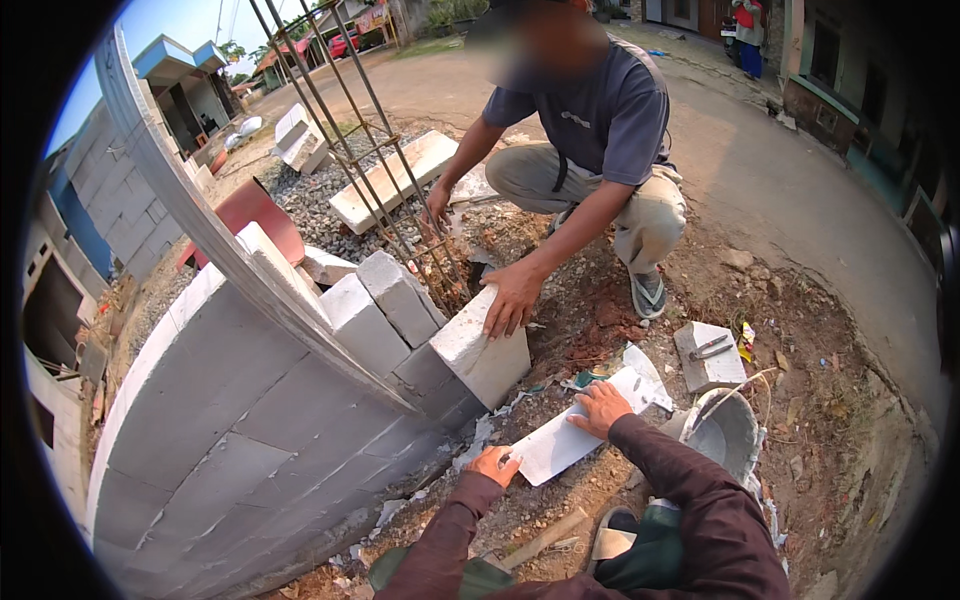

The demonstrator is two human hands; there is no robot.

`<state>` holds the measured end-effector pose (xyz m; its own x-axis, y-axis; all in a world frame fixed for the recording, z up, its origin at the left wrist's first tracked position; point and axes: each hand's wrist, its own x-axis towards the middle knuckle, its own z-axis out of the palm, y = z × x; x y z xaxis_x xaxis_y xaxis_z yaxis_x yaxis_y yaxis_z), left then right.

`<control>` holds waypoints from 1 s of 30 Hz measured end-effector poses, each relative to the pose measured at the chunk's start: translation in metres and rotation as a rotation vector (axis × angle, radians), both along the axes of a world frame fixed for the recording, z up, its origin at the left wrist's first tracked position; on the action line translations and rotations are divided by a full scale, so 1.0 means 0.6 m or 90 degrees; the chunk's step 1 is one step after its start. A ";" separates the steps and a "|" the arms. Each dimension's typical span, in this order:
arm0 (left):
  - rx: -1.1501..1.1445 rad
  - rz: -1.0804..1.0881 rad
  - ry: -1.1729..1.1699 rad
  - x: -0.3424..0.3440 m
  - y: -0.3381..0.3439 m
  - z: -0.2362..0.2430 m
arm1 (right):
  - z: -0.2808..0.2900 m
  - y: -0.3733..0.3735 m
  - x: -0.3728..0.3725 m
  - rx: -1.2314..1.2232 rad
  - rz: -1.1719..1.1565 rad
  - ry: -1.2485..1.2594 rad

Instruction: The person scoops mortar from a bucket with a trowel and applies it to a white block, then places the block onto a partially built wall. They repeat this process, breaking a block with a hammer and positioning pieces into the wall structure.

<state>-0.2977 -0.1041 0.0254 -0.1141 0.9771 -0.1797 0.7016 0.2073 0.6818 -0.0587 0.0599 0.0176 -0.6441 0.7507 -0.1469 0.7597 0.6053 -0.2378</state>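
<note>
One slab (560,445) is held by two bare hands, low over the dirt (830,400) between the wall (230,400) and the bucket (725,435); whether the ground is touched by it cannot be told. Its near end is gripped by the left hand (494,465), with the fingers bent around the edge. It is grasped across its width, toward the far end, by the right hand (603,408), whose fingers are laid over the top; how firmly they are pressed cannot be told.

Opposite, one co-worker (610,130) is seen crouched. One tilted block (483,345) at the wall's end is steadied by one of the co-worker's hands, the fingers spread on its top; the other hand is placed beside the one rebar column (370,150), its fingers partly hidden. Two more blocks (365,325) are set side by side on the wall, just beside the tilted one.

To the right of the slab, one bucket is stood near one loose block (697,372), on which one tool (710,347) is laid. Behind the rebar, one long block (395,182) is rested on gravel (305,195), near one red sheet (262,222). One strip of wood (545,537) is seen by the one sandal (612,540) visible at the lower edge.
</note>
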 end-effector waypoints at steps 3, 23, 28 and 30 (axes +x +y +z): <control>-0.025 0.008 0.006 -0.012 -0.012 -0.002 | 0.008 -0.007 -0.013 -0.002 0.010 -0.001; 0.033 -0.031 0.036 -0.010 -0.015 -0.012 | 0.013 -0.009 -0.008 -0.024 -0.015 -0.026; 0.059 -0.034 0.034 -0.001 -0.009 -0.014 | -0.003 -0.004 -0.001 -0.008 -0.016 -0.015; 0.072 -0.041 0.026 0.002 -0.010 -0.026 | -0.007 -0.003 0.004 0.000 -0.019 -0.015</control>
